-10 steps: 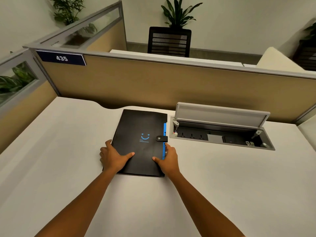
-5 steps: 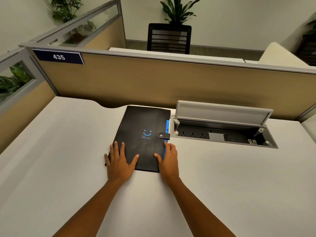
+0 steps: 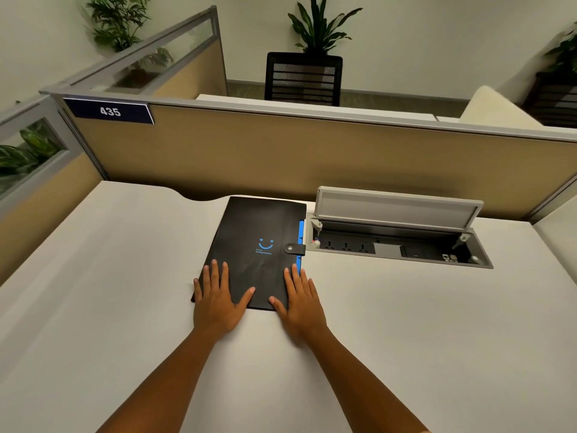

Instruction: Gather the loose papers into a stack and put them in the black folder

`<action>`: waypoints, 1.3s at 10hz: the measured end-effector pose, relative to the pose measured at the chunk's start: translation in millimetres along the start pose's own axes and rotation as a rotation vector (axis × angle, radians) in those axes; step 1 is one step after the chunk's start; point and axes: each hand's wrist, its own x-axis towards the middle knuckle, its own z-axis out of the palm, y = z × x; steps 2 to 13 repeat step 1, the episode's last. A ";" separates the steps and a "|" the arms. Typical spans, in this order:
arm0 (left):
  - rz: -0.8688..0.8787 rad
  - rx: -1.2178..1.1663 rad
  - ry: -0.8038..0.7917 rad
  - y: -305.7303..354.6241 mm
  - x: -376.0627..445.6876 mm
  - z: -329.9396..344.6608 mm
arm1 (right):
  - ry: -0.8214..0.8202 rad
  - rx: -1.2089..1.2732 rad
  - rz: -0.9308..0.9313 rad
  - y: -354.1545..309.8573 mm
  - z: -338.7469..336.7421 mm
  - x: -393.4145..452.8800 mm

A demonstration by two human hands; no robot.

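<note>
A black folder with a blue smiley print lies closed on the white desk, its snap tab fastened on the right edge. Blue tabs show along that right edge. My left hand rests flat, fingers spread, on the folder's near left corner. My right hand rests flat on its near right corner. Neither hand grips anything. No loose papers are in view.
An open power socket box with a raised grey lid is set into the desk right of the folder. A tan partition with a "435" sign runs behind the desk. A black chair and plants stand beyond it.
The folder has slid away from me toward the partition. Both hands went from gripping its near corners to lying flat and spread on them.
</note>
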 end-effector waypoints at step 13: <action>0.043 -0.008 0.006 5.0 -7.3 1.1 | 0.004 -0.063 -0.026 0.4 -9.0 -1.3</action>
